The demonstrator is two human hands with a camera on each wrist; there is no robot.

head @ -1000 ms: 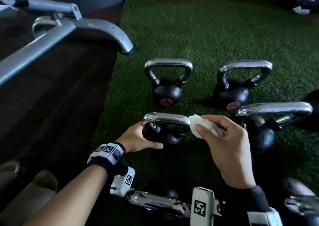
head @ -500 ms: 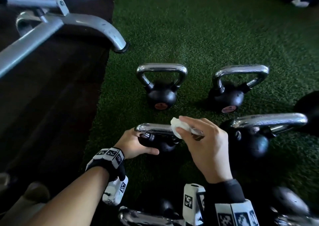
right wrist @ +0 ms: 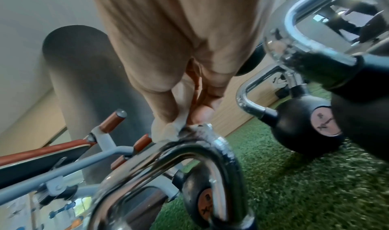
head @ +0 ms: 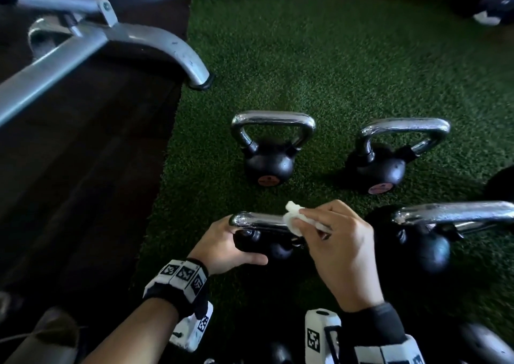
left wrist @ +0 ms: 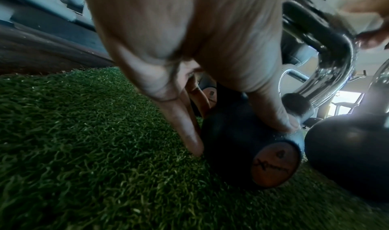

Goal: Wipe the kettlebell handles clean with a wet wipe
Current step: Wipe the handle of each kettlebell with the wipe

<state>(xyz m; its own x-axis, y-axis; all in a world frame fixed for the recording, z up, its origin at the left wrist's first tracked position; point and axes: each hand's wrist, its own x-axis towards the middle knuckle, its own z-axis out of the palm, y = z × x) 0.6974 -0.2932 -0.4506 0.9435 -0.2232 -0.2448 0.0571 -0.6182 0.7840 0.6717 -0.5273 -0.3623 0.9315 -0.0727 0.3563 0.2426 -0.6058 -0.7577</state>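
A small black kettlebell (head: 267,245) with a chrome handle (head: 258,219) stands on green turf in front of me. My left hand (head: 236,245) grips its round body (left wrist: 242,150), thumb on the near side and fingers on the far side. My right hand (head: 339,241) pinches a crumpled white wet wipe (head: 294,217) and presses it on the handle's top bar (right wrist: 200,143), towards its right end. In the right wrist view the wipe (right wrist: 168,130) sits bunched under thumb and fingertips on the chrome.
Two more small kettlebells (head: 271,146) (head: 389,155) stand behind on the turf (head: 333,57). A larger kettlebell (head: 434,233) sits close on the right. A grey metal bench leg (head: 178,54) reaches over the dark floor at left. Other kettlebells lie near my wrists.
My right hand has slid the wipe leftward along the handle bar, from its right end towards the middle. The left hand keeps its grip on the kettlebell body.
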